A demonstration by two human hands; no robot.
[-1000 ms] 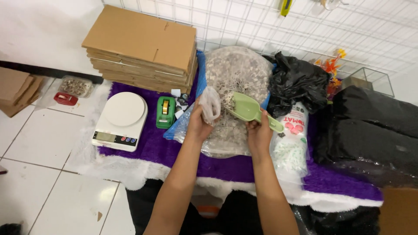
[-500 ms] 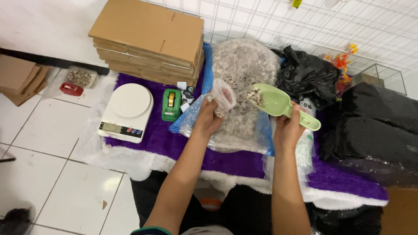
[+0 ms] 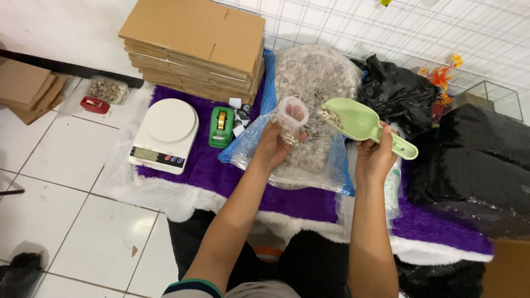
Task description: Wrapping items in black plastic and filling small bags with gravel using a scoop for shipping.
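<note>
White tiled floor (image 3: 83, 232) carries a purple rug (image 3: 221, 176), with flattened cardboard (image 3: 196, 47) stacked far left.

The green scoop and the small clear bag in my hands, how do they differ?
The green scoop is rigid, opaque plastic in the right hand; the small clear bag is soft and see-through, in the left hand. The scoop lies tilted with a long handle; the bag stands upright, mouth open. Both hold some pale pebbles.

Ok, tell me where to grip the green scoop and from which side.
Grip the scoop by its flat handle, from the near right end, as the right hand does. The bowl holds pebbles and points left toward the small bag, so stay clear of it.
</note>
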